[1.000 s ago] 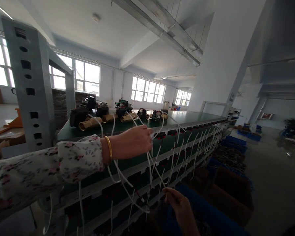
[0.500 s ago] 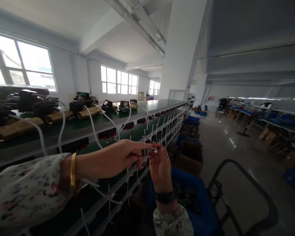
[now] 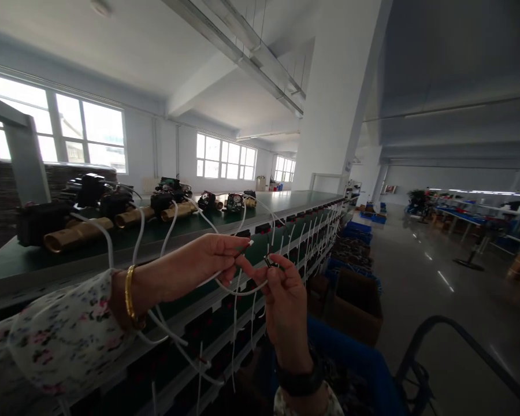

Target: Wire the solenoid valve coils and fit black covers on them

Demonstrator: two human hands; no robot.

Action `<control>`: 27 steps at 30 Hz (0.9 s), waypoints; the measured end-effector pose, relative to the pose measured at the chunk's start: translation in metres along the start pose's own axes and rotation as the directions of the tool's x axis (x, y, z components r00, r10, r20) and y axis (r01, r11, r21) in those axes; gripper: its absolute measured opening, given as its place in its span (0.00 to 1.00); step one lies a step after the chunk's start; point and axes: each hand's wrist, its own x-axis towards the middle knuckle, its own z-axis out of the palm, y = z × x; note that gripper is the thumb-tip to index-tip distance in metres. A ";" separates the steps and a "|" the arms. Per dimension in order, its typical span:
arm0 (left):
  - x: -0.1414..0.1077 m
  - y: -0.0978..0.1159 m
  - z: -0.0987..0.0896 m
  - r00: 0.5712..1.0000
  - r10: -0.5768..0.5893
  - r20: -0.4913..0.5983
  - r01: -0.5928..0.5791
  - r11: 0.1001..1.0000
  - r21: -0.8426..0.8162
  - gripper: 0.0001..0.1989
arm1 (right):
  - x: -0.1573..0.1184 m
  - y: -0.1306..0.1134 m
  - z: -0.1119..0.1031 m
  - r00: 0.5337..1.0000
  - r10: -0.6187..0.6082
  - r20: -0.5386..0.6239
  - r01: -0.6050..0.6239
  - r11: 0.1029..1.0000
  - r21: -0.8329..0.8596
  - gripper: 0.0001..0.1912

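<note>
My left hand (image 3: 216,257), with a gold bracelet at its wrist, reaches in from the left. Its fingers pinch a thin dark wire lead that ends in a small white tip (image 3: 250,243). To its right, my right hand (image 3: 286,303) is raised, a black band on its wrist. Between its thumb and fingers is the end of a white cable (image 3: 242,293), with short dark wire ends (image 3: 267,261) sticking up. The cable sags in a loop below both hands. Fingers of the two hands come close together near the cable end.
Brass valves (image 3: 78,234) with black housings and white cables line the green bench (image 3: 190,228) at left. Cables hang along its side over black-and-red terminals. A blue bin (image 3: 351,352), a cardboard box (image 3: 359,306) and a black cart handle (image 3: 468,335) stand at right.
The fingertips, earlier together around a small white piece, have drawn apart. Each hand now shows its own wire end, and the cable loop has come into sight. The view has shifted left and up.
</note>
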 end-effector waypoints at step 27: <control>-0.001 -0.017 0.020 0.954 -0.009 -0.298 0.075 0.975 0.210 0.09 | -0.019 -0.001 0.007 0.990 -0.043 0.135 0.061 0.990 -0.129 0.16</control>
